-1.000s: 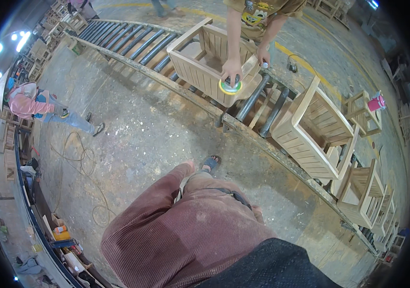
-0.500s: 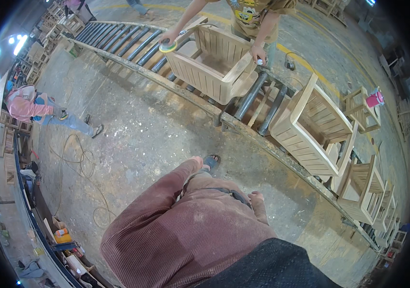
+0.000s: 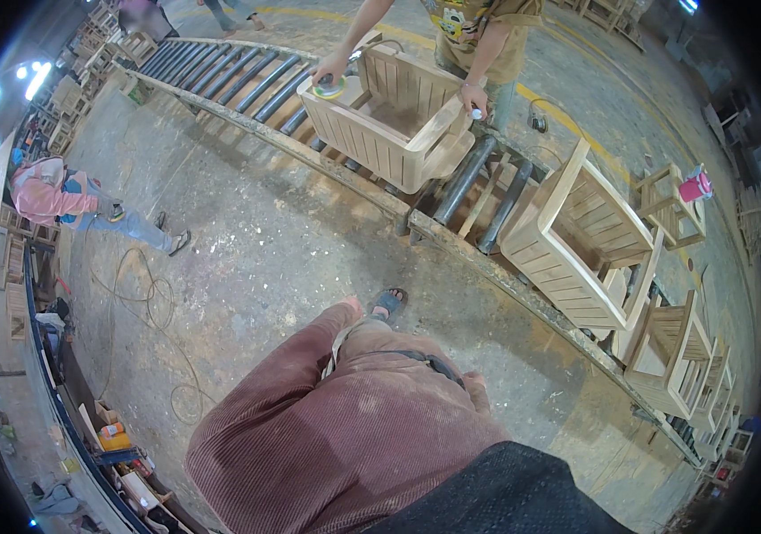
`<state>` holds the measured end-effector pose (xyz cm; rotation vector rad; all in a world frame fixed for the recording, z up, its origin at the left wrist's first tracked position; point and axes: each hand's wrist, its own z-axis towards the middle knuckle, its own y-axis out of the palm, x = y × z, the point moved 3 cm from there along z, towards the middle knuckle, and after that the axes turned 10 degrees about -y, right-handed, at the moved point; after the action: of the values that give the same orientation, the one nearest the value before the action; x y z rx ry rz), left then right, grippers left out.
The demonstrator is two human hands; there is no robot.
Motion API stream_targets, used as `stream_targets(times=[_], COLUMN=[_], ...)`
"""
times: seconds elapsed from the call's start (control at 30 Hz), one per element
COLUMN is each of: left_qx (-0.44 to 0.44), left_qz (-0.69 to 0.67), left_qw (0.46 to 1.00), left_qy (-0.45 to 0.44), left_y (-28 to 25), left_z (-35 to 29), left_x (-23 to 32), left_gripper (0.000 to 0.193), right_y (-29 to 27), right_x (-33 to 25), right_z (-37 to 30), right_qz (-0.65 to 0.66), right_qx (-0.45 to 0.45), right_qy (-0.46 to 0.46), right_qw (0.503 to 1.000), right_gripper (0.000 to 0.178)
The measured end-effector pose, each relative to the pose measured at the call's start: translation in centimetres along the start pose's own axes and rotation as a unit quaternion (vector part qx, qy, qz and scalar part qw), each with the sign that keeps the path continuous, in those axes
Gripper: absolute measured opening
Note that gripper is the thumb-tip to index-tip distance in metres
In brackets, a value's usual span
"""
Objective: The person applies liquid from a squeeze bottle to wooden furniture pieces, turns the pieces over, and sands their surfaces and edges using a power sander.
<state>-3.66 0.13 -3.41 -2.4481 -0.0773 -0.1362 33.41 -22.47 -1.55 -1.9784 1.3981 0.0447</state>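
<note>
My left hand (image 3: 352, 306) hangs past the end of my ribbed maroon sleeve, near my sandalled foot (image 3: 389, 302). Only a small part of it shows, and its fingers cannot be made out. At the right side of my waist is my right hand (image 3: 475, 384), mostly tucked behind my body, its fingers unclear. Neither hand touches any of the furniture. Beyond them stands a slatted wooden box frame (image 3: 371, 147) on a roller conveyor (image 3: 260, 87). A co-worker's hand presses a round sanding tool (image 3: 329, 88) to its rim; their other hand rests at its right corner.
More slatted wooden frames (image 3: 576, 236) line the conveyor to the right. A pink container (image 3: 695, 185) sits on a wooden stand beyond. On the left, a person in pink (image 3: 46, 191) stands near a looped cable (image 3: 156, 303) on the floor. Shelving (image 3: 122, 458) runs along the lower left.
My left hand has shifted slightly left, and my right hand has dropped lower and closer to my body. The co-worker's sanding tool has moved right along the frame's rim.
</note>
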Motion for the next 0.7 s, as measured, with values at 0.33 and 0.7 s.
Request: stream_targets(times=[0.33, 0.7], left_qx=[0.006, 0.044], left_qz=[-0.057, -0.063], left_qw=[0.998, 0.997], left_qy=[0.004, 0.007], left_y=[-2.3, -0.7], left_z=[-0.8, 0.5], left_x=[2.8, 1.0], left_gripper=[0.021, 0.021], right_y=[-1.4, -1.3], right_x=[-3.7, -3.1], right_z=[-1.0, -0.7], right_qz=[-0.001, -0.016], right_qx=[0.011, 0.012], right_qy=[0.000, 0.011], right_qw=[1.000, 1.000], right_gripper=[0.042, 0.043])
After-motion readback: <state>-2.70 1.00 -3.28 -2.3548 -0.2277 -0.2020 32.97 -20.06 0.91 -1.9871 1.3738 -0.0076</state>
